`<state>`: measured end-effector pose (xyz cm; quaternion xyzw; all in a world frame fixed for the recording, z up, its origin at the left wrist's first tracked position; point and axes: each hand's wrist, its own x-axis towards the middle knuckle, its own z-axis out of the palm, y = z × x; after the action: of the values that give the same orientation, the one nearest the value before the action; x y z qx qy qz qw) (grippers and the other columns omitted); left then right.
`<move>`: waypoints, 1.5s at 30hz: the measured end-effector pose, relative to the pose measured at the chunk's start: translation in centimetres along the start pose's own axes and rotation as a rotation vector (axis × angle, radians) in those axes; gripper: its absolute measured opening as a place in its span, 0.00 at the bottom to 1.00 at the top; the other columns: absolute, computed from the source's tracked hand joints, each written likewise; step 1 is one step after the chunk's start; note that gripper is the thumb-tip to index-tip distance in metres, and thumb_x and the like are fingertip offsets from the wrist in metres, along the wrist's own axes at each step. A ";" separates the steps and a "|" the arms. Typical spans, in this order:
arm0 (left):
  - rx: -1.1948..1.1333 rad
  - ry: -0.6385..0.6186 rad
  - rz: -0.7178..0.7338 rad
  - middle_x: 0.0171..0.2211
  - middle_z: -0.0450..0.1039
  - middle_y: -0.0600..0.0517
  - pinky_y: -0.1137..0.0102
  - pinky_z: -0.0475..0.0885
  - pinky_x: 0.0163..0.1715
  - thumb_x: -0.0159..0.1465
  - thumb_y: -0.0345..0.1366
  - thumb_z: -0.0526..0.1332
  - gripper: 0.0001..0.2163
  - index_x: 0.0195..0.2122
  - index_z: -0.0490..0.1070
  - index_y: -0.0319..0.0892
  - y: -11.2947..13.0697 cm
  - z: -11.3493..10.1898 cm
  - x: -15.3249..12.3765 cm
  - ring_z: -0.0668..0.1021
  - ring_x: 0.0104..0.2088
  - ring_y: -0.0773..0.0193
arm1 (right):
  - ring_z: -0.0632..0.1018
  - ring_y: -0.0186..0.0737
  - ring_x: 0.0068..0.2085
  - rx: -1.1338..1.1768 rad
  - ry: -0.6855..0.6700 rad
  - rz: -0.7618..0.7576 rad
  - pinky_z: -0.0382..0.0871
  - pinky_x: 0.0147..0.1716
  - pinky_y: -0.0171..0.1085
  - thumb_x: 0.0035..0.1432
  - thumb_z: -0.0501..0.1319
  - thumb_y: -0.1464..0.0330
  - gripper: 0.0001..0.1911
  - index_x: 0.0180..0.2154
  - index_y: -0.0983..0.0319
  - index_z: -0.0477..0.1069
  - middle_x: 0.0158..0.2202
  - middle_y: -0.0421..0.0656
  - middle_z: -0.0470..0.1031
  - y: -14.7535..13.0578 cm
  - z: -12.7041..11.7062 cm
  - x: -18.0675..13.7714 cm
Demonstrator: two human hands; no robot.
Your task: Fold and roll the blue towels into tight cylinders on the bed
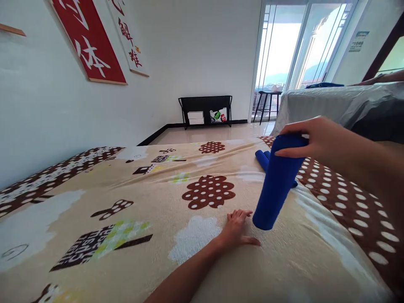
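Observation:
A rolled blue towel [277, 185] hangs at a tilt from my right hand [311, 136], which pinches its upper end between thumb and fingers. The roll's lower end is just right of my left hand [238, 229]. That hand lies on the beige patterned blanket [151, 189], thumb apart from the fingers, with nothing in it. Behind the held roll lie more blue rolls [261, 160], partly hidden by it; how many cannot be made out.
The blanket covers a broad flat surface with a brown polka-dot border [344, 202]. Beyond it are a black rack [205, 101] against the wall and a dark stool [268, 97] by the glass door. At right, a plastic-covered piece [303, 105] carries dark blue cloth [325, 85]; someone's arm [385, 78] shows there.

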<state>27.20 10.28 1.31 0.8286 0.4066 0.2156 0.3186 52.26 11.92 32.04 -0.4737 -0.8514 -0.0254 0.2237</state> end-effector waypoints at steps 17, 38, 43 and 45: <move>0.076 -0.168 -0.039 0.60 0.67 0.47 0.53 0.55 0.62 0.56 0.38 0.70 0.25 0.55 0.69 0.50 0.5 -1.3 0.2 0.67 0.59 0.50 | 0.68 0.36 0.31 -0.213 0.215 0.210 0.58 0.33 0.40 0.52 0.61 0.39 0.32 0.40 0.60 0.74 0.30 0.44 0.74 18.4 -4.0 8.5; 0.084 -0.233 0.011 0.60 0.67 0.47 0.53 0.57 0.61 0.58 0.40 0.65 0.23 0.56 0.67 0.49 -0.4 -1.3 0.5 0.67 0.59 0.49 | 0.73 0.59 0.51 -0.464 0.157 0.408 0.66 0.49 0.51 0.63 0.53 0.68 0.21 0.56 0.62 0.68 0.51 0.58 0.73 21.7 25.6 -7.6; 0.103 -0.234 0.020 0.61 0.66 0.47 0.53 0.57 0.61 0.58 0.40 0.65 0.24 0.56 0.67 0.50 -0.7 -1.1 0.4 0.67 0.59 0.49 | 0.76 0.57 0.51 -0.375 0.145 0.454 0.70 0.48 0.52 0.64 0.52 0.67 0.22 0.59 0.59 0.64 0.52 0.56 0.74 21.2 25.6 -10.1; 0.116 -0.229 0.026 0.61 0.67 0.47 0.53 0.57 0.60 0.58 0.40 0.66 0.24 0.56 0.67 0.50 -1.0 -1.0 0.4 0.67 0.59 0.49 | 0.76 0.56 0.52 -0.351 0.166 0.468 0.72 0.48 0.51 0.64 0.52 0.65 0.24 0.61 0.57 0.64 0.54 0.53 0.74 20.2 23.6 -11.8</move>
<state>26.29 11.43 1.30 0.8701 0.3687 0.0996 0.3116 65.66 19.67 2.63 -0.6846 -0.6806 -0.1584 0.2072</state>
